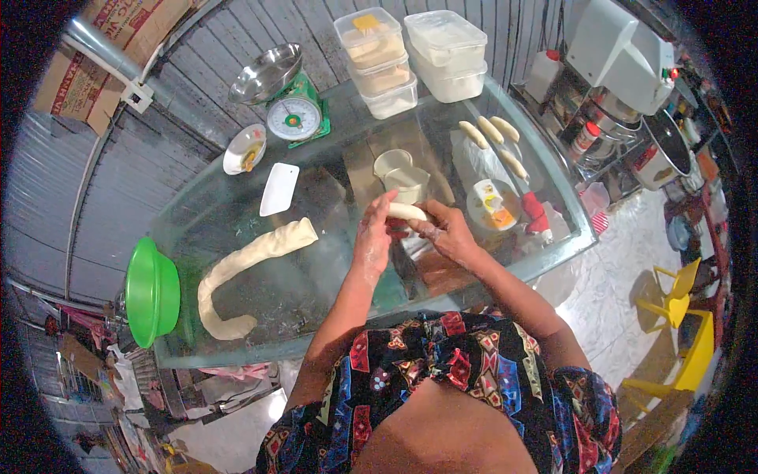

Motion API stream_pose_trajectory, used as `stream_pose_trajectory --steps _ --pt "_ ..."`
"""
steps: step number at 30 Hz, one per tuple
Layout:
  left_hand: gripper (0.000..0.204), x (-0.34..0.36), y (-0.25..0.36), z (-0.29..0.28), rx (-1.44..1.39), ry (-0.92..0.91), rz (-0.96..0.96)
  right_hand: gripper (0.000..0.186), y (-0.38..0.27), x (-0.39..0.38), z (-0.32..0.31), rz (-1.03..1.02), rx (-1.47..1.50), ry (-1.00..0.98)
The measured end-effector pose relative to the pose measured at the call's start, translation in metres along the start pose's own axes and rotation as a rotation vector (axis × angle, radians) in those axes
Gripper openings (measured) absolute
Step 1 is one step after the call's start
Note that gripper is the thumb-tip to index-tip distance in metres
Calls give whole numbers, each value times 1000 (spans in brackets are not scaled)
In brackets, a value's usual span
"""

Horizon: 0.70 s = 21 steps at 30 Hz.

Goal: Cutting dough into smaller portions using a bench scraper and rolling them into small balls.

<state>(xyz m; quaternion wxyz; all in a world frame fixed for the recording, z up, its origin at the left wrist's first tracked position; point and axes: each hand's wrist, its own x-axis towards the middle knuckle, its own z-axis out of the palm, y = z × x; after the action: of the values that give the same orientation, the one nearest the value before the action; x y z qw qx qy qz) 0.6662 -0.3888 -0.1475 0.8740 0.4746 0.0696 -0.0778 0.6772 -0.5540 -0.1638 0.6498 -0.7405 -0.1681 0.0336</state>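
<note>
Between my hands, over the glass table, is a short pale dough roll point(407, 212). My left hand point(374, 235) grips its left end, fingers upright. My right hand point(447, 232) has its fingers closed on the right end. Both hands look dusted with flour; some fingertips are hidden behind the roll. A long, thick dough rope point(237, 261) lies curved like a hook to the left. Just beyond my hands stand two pale round tubs point(407, 184). Several finished-looking dough rolls point(491, 129) of similar size lie at the far right.
A green scale point(294, 118) with a metal pan, a white bowl point(245, 150) and a white scraper point(279, 189) are at the far left. Stacked plastic boxes point(383, 83) line the back. A green basin point(150, 292) stands at the left edge, a mixer point(620, 59) beyond the right.
</note>
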Motion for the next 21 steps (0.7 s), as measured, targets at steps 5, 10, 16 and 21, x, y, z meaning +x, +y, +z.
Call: stream_pose_trajectory --steps 5,10,16,21 --pt "25 -7 1 -2 436 -3 79 42 -3 -8 -1 3 133 -33" --pt "22 -7 -5 -1 468 -43 88 45 -21 -11 -12 19 82 -132" --pt "38 -11 4 10 353 -11 44 26 -3 -6 -32 39 -67 124" --pt "42 -32 14 -22 709 9 154 22 23 20 -88 108 -336 494"
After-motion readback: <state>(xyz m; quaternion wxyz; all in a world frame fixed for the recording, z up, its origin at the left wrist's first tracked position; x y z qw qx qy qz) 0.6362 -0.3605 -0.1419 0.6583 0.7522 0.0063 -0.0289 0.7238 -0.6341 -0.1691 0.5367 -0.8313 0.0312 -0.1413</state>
